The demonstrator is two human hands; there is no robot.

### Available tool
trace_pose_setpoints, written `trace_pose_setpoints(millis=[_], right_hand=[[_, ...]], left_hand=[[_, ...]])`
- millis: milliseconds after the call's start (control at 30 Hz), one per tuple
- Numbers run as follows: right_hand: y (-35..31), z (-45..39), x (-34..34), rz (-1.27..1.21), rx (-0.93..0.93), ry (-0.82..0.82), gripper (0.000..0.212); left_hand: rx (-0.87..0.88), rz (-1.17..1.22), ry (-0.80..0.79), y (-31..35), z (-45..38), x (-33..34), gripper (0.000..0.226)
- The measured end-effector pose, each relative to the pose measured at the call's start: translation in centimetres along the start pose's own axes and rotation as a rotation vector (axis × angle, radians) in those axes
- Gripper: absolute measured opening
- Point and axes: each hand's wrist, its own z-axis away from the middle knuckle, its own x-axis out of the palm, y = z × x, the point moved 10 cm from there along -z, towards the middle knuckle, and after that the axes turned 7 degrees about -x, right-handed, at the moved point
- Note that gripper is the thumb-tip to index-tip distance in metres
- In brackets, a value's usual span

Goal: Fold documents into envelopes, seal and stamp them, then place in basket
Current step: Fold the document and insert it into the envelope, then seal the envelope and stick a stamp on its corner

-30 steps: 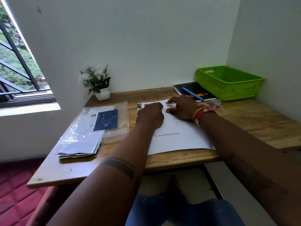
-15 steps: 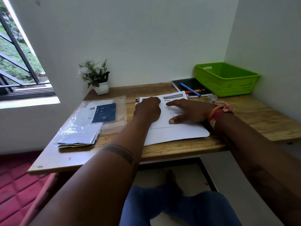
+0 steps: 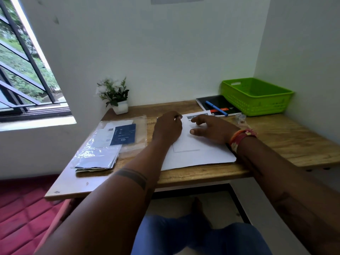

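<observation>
A white printed document (image 3: pixel 198 155) lies flat on the wooden table (image 3: pixel 287 142) in front of me. My left hand (image 3: pixel 168 128) rests curled on its upper left part, fingers at the sheet's top edge. Spread flat, my right hand (image 3: pixel 213 130) presses on the sheet's upper right part, fingers pointing left. A stack of envelopes (image 3: pixel 97 157) in a clear plastic sleeve, with a blue card (image 3: pixel 124 134) on top, lies at the left. The green basket (image 3: pixel 255 96) stands at the back right corner.
A black notebook (image 3: pixel 219 105) with a blue pen (image 3: pixel 216 108) lies beside the basket. A small clear object (image 3: pixel 240 118) sits near it. A white pot of flowers (image 3: pixel 117 97) stands at the back left. Walls close the back and right; a window is at left.
The right hand slid down the sheet, then back up towards its top, fingers now spread. The left hand stayed on the upper left part. The camera view shifted a little.
</observation>
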Motion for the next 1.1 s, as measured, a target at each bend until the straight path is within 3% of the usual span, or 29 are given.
trace_pose_setpoints(millis=[200,467,633,900,1100], right_hand=[[-6.9,-1.0,1.8,0.153,-0.133,-0.038,0.052],[-19.0,-0.4,9.1,0.226,-0.334,-0.153,0.05],[-24.4,0.5,12.9,0.285,-0.424,-0.094,0.055],[-26.4,0.9,13.9,0.319,-0.484,0.025,0.035],[-26.9,1.0,11.6,0.144,-0.43,0.148,0.009]], left_hand=[[0.057,-0.135,-0.021,-0.4,1.8,-5.1,0.025],[-0.032,-0.38,0.086,-9.5,9.6,-17.2,0.028],[-0.101,-0.42,0.117,-13.2,13.8,-21.4,0.033],[-0.189,-0.271,0.19,-14.8,15.9,-22.3,0.042],[-0.159,-0.225,0.206,-13.9,15.6,-23.0,0.037]])
